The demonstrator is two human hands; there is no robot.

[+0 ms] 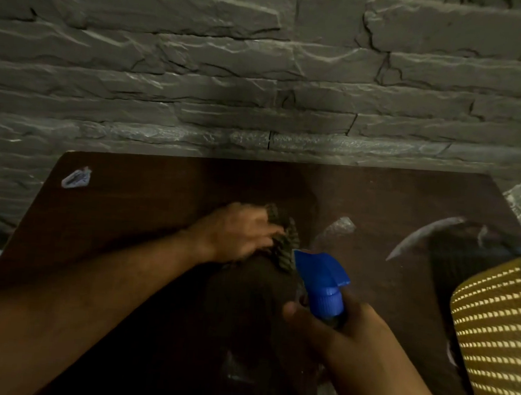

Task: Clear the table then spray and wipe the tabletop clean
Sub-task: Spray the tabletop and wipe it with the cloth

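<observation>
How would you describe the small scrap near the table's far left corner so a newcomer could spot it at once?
Start at the dark brown tabletop below the grey stone wall and go to its far left corner. The scrap lies alone there, well away from the left hand on the cloth. It is pale and crumpled with bluish edges.

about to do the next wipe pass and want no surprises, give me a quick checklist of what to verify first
1. Cloth in hand: ok, the left hand grips it on the tabletop.
2. Spray bottle secure: ok, the right hand holds it below the blue head.
3. Table cleared: not ok, a small wrapper lies at the far left corner.
4. Right edge free: not ok, a yellow woven basket overlaps it.
5. Surface wetted: ok, streaks show on the right.
6. Liquid left in bottle: cannot tell, body hidden.
</observation>
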